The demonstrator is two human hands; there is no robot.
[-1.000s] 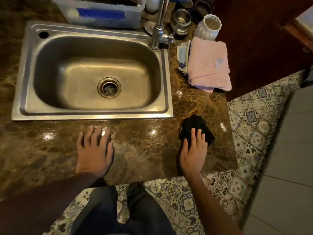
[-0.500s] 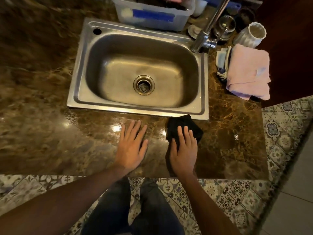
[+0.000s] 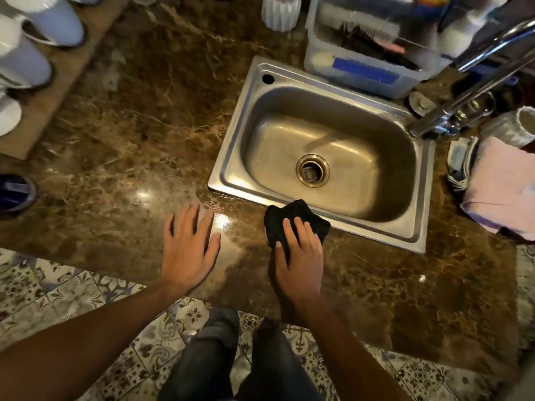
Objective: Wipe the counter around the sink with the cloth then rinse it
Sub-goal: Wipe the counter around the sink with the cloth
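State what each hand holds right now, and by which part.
The right hand presses the black cloth flat against the counter with fingers on its near half. The left hand holds nothing, spread on the counter.

1. The floor (image 3: 86, 296) is laid with patterned tiles — blue-grey floral and geometric motifs on a pale ground, set on the diagonal.
2. Light is warm and dim; a few bright glints lie on the polished brown stone surface near its front edge.
3. At the far left a tan board (image 3: 58, 91) carries several pale round containers (image 3: 26, 62), blurred at the frame edge.
4. A dark blue round object (image 3: 16, 192) sits at the left margin — too cut off to identify.
5. At the back stand a white ribbed vase (image 3: 280, 11) and a clear plastic bin (image 3: 370, 73) with a blue label.
6. To the right lies a folded pink towel (image 3: 503, 183).
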